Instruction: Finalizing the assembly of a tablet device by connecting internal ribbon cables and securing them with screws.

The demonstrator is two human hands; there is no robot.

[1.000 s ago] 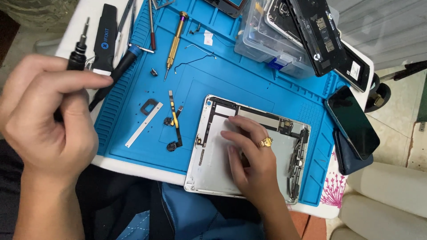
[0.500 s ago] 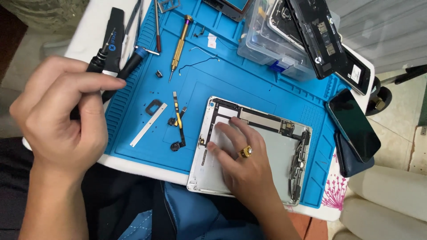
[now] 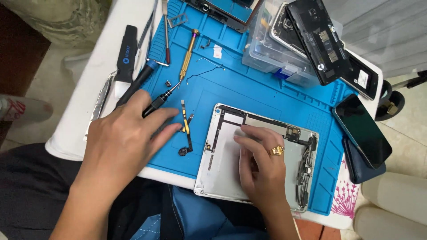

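- Blue work mat (image 3: pixel 249 95) on the white desk (image 3: pixel 100 75): it lies under both hands. Risk, as I judge it: small loose parts on it could be swept off by a wrist.
- Opened silver tablet shell (image 3: pixel 224 164): it lies under the right hand (image 3: pixel 262 171), near the desk's front edge. That hand lies flat, fingers together, pressing on the inner plate. Risk: pressure too close to the board strip just right of the fingers could strain connectors; the shell overhangs the mat's near edge and could slide.
- Clear plastic parts box (image 3: pixel 267 49): well beyond the right hand, with a small blue tab on its near wall. A dark stripped phone body (image 3: pixel 318 38) leans on top and could slip off.
- Left hand (image 3: pixel 122 140): curled around a black screwdriver (image 3: pixel 158 103), pinching the shaft, tip pointing away. Risk: the tip could catch the gold-and-black flex cable (image 3: pixel 185 129) just right of the fingers.
- Black flat tool (image 3: pixel 126 55) with a pale label: beyond the left hand, upright along the mat edge.
- Small white sticker (image 3: pixel 217 52) on the mat, far beyond both hands, rectangular.
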